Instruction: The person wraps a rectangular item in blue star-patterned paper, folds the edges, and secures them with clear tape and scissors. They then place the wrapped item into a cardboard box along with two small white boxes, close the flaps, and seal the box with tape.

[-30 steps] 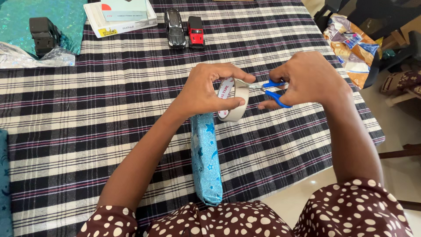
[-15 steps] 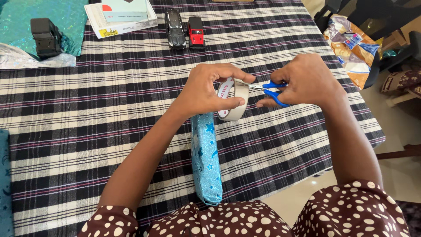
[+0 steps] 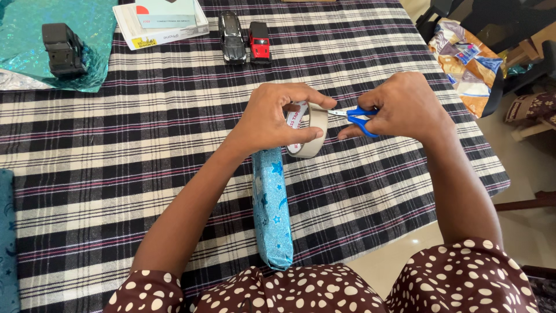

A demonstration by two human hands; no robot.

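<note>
1. Near the right edge of the checked table (image 3: 116,174), above its cloth, the roll of tape (image 3: 310,134) is pinched in the left hand (image 3: 272,122), thumb under and fingers over, so the loose end is held up for cutting.
2. The right hand (image 3: 405,107) grips the blue-handled scissors (image 3: 356,116), whose blades point left and meet the tape's upper rim.
3. Just below the roll, a parcel in glittery blue star paper (image 3: 271,211) lies lengthwise, reaching toward the near edge, close by for taping.
4. Toward the far edge stand two toy cars (image 3: 244,40), a white box (image 3: 159,23), and a dark toy vehicle (image 3: 62,49) on teal foil paper (image 3: 35,17), well apart from the hands.
</note>
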